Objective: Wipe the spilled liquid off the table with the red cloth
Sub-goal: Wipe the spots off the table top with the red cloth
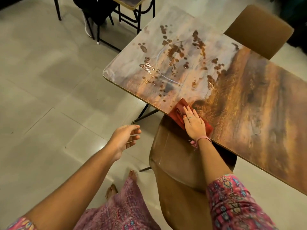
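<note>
Hands: right hand [193,123] pressed flat on red cloth [178,112] at near counter [249,113] edge, left hand [126,138] empty, loosely open; brown spilled liquid [174,60] apparently unwiped across far end, so wiping barely begun.

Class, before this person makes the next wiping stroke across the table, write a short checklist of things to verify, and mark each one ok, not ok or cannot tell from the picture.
1. Red cloth lies on the table, at its near edge: ok.
2. Right hand presses flat on the cloth, fingers straight: ok.
3. Cloth has reached the spilled liquid: not ok; the brown drops lie farther along the table, toward its far corner.
4. Path from cloth to spill has nothing standing on it: ok.
5. Left hand is off the table and holds nothing: ok.
6. Cloth is dry enough to soak up the spill: cannot tell.
</note>
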A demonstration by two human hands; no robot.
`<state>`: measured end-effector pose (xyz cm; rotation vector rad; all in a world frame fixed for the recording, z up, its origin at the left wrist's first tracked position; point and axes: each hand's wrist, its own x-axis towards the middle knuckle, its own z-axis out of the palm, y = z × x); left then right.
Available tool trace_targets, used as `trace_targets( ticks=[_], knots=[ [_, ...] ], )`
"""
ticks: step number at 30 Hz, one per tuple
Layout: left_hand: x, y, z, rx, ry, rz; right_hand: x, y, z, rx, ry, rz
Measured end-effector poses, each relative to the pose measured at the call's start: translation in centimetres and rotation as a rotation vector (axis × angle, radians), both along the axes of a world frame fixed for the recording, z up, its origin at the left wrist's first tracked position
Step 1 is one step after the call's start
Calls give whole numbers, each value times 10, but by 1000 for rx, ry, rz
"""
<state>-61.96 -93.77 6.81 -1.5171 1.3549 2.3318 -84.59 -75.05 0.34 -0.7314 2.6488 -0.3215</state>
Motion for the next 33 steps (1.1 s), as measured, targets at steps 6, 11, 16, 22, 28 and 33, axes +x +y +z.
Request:
trace_targets(
  ticks=[6,11,16,22,28,33],
  knots=[
    [-6,-19,-7,13,-22,-64,-39,-10,3,32,37,-161],
    [-29,-50,-14,-13,-54,-110,-112,-10,7,57,26,-464],
    [-64,-75,-18,-5,-88,-178,-124,-46,9,43,111,-694],
    [-106,-91,-12,-15,-61,-171,10,-108,-10,-45,194,-258],
    [-134,-108,3,-63,-32,-222,25,-97,-9,-32,102,-3],
    [-146,-128,4,-67,-23,-224,-95,-53,0,1,117,-383]
  ],
)
